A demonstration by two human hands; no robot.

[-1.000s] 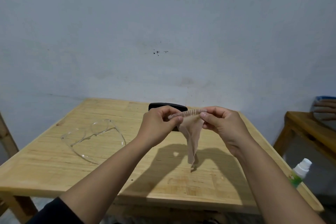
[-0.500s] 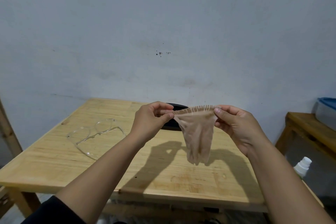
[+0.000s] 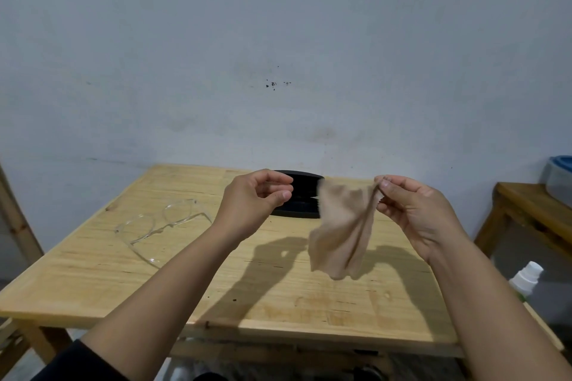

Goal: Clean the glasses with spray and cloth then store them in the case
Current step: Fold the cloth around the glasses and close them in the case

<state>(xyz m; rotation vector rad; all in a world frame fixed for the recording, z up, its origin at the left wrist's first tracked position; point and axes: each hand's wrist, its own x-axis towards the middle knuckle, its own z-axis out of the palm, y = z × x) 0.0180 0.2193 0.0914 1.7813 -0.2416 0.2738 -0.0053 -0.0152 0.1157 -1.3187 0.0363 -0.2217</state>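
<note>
Left hand (image 3: pixel 253 198) off cloth (image 3: pixel 342 232) now

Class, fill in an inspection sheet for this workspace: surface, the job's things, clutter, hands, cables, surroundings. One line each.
Surface: wooden table, bare wood with some marks and shadows.
Job's things: clear glasses lying on the table's left; black case at the far edge, whether open is unclear; tan cloth hanging in the air; white spray bottle at the right edge, base hidden.
Clutter: nothing seen.
Hands: right hand pinches the cloth's top corner; left hand curled, holding nothing.
Cables: nothing seen.
Surroundings: plain grey wall; wooden side table with a blue-lidded tub at right.
</note>
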